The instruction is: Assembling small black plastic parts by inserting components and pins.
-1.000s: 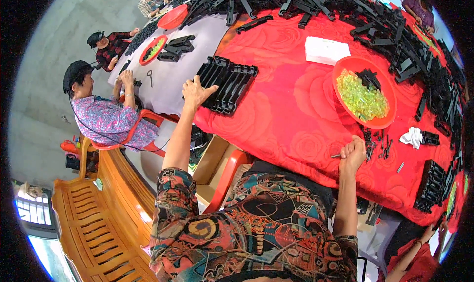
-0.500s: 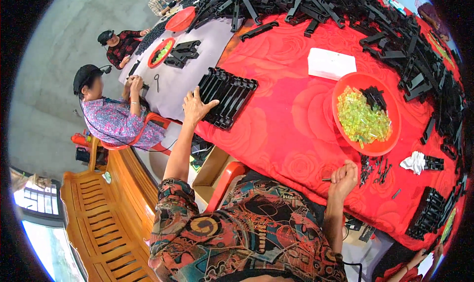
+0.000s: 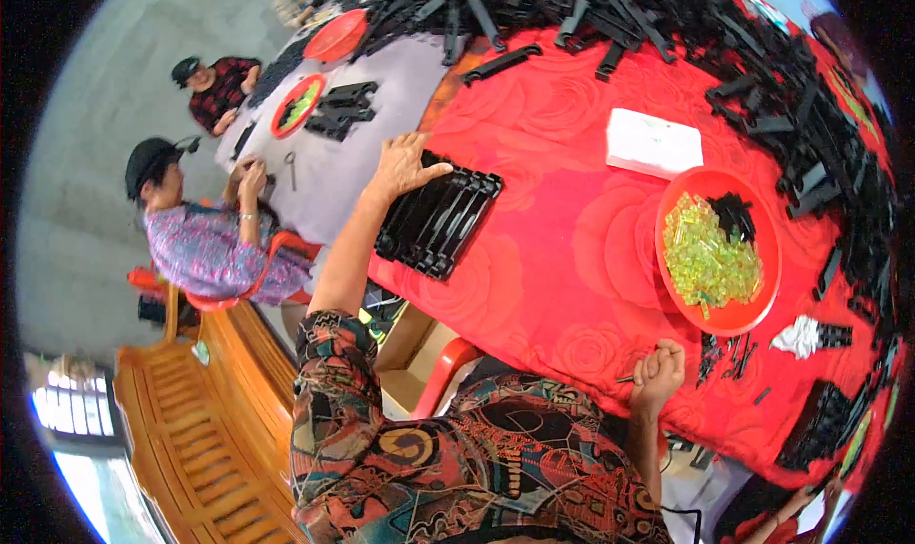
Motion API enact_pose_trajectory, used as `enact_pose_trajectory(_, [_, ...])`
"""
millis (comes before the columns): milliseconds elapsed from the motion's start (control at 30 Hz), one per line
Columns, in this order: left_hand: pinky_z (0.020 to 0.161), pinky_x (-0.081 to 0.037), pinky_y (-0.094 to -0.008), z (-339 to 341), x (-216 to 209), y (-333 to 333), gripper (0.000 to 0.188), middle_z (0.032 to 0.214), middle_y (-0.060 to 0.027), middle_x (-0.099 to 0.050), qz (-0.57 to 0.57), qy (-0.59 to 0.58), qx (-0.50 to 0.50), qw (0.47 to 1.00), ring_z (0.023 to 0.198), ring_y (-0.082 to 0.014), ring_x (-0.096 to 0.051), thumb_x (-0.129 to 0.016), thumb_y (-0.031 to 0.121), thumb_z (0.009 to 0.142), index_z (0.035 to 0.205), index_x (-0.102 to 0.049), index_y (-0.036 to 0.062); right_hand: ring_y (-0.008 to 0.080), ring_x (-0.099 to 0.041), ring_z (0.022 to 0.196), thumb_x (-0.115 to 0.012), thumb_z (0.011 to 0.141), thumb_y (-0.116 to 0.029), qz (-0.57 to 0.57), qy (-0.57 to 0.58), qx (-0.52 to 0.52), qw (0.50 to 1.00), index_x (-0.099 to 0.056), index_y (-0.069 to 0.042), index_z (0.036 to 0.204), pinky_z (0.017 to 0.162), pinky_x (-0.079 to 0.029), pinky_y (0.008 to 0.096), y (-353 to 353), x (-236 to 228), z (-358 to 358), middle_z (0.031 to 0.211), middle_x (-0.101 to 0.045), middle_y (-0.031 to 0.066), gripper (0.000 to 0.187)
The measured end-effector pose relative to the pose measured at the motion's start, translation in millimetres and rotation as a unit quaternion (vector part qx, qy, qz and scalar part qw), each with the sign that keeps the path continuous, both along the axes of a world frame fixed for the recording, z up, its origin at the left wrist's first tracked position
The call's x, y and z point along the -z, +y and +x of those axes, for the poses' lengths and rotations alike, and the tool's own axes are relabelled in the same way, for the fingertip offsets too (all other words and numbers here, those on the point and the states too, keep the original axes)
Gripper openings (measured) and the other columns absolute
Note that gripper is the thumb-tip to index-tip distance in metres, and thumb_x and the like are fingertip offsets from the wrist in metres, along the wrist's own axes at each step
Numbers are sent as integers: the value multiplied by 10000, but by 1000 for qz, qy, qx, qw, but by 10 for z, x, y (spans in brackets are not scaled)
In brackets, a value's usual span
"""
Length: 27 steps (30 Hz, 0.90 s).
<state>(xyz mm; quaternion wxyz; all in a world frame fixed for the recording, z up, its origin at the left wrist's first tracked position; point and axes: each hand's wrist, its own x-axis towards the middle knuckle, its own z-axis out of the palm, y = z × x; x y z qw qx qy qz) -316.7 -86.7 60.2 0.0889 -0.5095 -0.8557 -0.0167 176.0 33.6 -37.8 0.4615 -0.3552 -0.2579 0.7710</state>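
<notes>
A row of long black plastic parts (image 3: 443,222) lies side by side on the red cloth, in front of me to the left. My left hand (image 3: 405,170) rests at the far left end of this row, fingers stretched out and thumb spread across the parts. Its fingertips partly hide the row's far corner. Near the table's front edge, my right hand (image 3: 658,377) is closed, with a thin dark rod (image 3: 625,380) sticking out of its left side. Whatever else lies within that fist is hidden.
A red bowl (image 3: 770,301) of yellow-green pieces and small black parts stands right, beside a white box (image 3: 654,142). Small black pieces (image 3: 729,358) and a crumpled white cloth (image 3: 799,337) lie nearby. Black parts (image 3: 762,125) pile along the far edge. A co-worker (image 3: 205,230) sits left.
My left hand has moved away from me along the row, toward its far end. My right hand stays closed near the front edge. The whole view has shifted slightly.
</notes>
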Motion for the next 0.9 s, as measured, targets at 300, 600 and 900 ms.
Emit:
enact_pose_trajectory(300, [782, -383, -434, -63, 212, -148, 405, 817, -111, -587, 114, 37, 73, 990, 855, -321, -535, -602, 448, 773, 809, -595, 45, 47, -297, 436, -481, 888, -113, 77, -74, 93, 990, -484, -30, 947, 340, -280, 205, -107, 7, -217, 562, -333, -36, 102])
enact_pose_trajectory(600, [813, -390, -447, 71, -36, 156, 477, 956, -189, -586, 136, 55, 27, 989, 901, -349, -518, -622, 413, 785, 1052, -567, 22, 52, -296, 441, -459, 889, -81, 95, -57, 63, 992, -462, -28, 975, 361, -296, 208, -120, 42, -176, 568, -332, -29, 101])
enact_pose_trajectory(900, [747, -474, -401, 1465, -141, 1538, 217, 887, -129, -627, 174, -107, 284, 937, 857, -306, -585, -685, 188, 731, 889, -630, 51, 34, -342, 467, -440, 861, -35, 151, -126, 34, 980, -458, -8, 975, 388, -323, 196, -91, 19, -258, 645, -391, -29, 119])
